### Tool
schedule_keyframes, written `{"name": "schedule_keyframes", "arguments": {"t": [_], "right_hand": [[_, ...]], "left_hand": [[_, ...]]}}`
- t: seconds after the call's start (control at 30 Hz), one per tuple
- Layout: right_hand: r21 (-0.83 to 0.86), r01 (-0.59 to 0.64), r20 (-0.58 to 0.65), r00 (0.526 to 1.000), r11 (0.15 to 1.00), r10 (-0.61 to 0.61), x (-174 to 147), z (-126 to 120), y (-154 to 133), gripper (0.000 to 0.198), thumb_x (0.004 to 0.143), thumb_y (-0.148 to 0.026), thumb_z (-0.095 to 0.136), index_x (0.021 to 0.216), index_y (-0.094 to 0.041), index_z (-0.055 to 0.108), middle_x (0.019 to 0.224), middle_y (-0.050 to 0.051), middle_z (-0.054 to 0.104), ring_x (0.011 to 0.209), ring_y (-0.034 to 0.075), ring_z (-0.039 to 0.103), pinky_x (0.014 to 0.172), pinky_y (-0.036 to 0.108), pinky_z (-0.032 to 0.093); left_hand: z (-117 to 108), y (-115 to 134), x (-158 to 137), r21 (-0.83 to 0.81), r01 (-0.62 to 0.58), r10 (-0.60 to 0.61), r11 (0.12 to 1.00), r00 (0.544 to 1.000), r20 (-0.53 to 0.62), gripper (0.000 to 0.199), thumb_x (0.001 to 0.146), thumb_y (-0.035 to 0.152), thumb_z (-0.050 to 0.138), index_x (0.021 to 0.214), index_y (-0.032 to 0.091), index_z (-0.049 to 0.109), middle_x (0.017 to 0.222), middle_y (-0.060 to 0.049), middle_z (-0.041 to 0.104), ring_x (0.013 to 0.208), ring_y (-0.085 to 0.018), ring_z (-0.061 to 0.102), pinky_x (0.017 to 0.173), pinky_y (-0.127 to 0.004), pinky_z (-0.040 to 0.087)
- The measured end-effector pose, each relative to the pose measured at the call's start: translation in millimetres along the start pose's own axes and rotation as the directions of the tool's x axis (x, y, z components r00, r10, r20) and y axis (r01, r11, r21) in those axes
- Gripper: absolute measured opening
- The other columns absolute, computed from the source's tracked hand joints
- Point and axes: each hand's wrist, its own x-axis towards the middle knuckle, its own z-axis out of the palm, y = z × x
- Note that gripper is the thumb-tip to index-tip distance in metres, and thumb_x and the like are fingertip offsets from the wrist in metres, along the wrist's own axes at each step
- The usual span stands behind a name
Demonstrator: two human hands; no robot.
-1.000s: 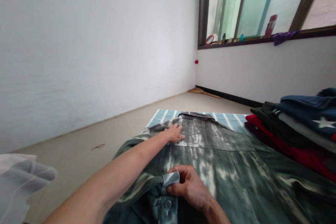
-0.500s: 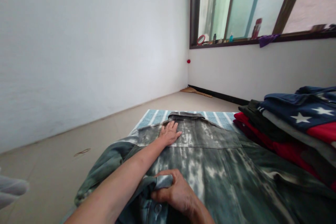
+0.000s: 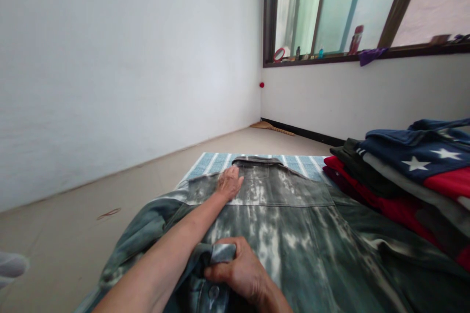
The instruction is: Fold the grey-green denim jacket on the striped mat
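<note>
A green and grey tie-dye denim jacket [image 3: 271, 225] lies back side up, its collar at the far end. On its upper back near the left shoulder rests my left hand [image 3: 230, 183], palm down, with the thumb apart from the fingers. Closer to me, my right hand [image 3: 240, 269] is closed on a folded-back edge of the same jacket. A round metal button shows just below those fingers. My left forearm crosses over the jacket's left side and hides part of it.
A stack of folded clothes [image 3: 400, 171] stands at the right beside the jacket. Beneath lies a blue and white striped cloth [image 3: 211, 162]. A thin cord loop [image 3: 109, 213] is on the floor at left. Small bottles and a mirror [image 3: 279, 55] line the window sill.
My left hand's fingers have drawn closer together and bent a little on the jacket. My right hand keeps its grip on the edge. The view has shifted slightly.
</note>
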Motion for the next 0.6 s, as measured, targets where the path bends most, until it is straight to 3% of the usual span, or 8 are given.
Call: {"name": "schedule_keyframes", "arguments": {"t": [0.13, 0.33, 0.47, 0.6], "right_hand": [[0.013, -0.005, -0.021, 1.0, 1.0, 0.006, 1.5, -1.5, 4.7, 0.019, 0.051, -0.017, 0.067, 0.051, -0.018, 0.047, 0.048, -0.008, 0.041, 0.046, 0.006, 0.029, 0.043, 0.021, 0.019], [0.017, 0.004, -0.054, 0.999, 1.0, -0.003, 1.6, -2.0, 4.0, 0.022, 0.052, -0.016, 0.066, 0.049, -0.019, 0.044, 0.048, -0.008, 0.038, 0.046, 0.005, 0.027, 0.043, 0.022, 0.017], [0.021, -0.009, -0.043, 0.999, 1.0, 0.01, 1.5, -0.4, 3.0, 0.024, 0.051, -0.016, 0.067, 0.048, -0.019, 0.043, 0.047, -0.009, 0.038, 0.045, 0.005, 0.027, 0.043, 0.022, 0.018], [0.033, -0.035, -0.051, 0.998, 0.999, 0.037, 1.6, 0.9, 2.1, 0.022, 0.049, -0.015, 0.067, 0.048, -0.018, 0.045, 0.047, -0.008, 0.041, 0.046, 0.005, 0.029, 0.043, 0.02, 0.019]], "left_hand": [[-11.1, -4.5, 27.2, -0.035, 0.094, -0.096, 0.995, 0.992, -0.082, 0.032, 0.09, 0.02, 0.047, 0.122, 0.015, 0.049, 0.13, -0.014, 0.05, 0.125, -0.027, 0.044, 0.102, -0.042, 0.038], [-13.1, -14.3, 68.0, -0.121, 0.149, -0.147, 0.981, 0.989, 0.028, 0.031, 0.091, 0.033, 0.058, 0.117, 0.017, 0.057, 0.116, -0.008, 0.059, 0.101, -0.021, 0.06, 0.085, -0.042, 0.051], [-18.0, -13.3, 66.9, -0.142, 0.121, -0.117, 0.982, 0.993, 0.03, 0.03, 0.09, 0.035, 0.059, 0.114, 0.016, 0.058, 0.111, -0.007, 0.061, 0.096, -0.02, 0.061, 0.082, -0.039, 0.053], [-32.6, -9.5, 51.1, -0.148, -0.004, 0.004, 0.989, 1.0, -0.005, 0.023, 0.087, 0.028, 0.061, 0.104, 0.013, 0.06, 0.098, -0.004, 0.064, 0.087, -0.019, 0.062, 0.077, -0.034, 0.051]]}}
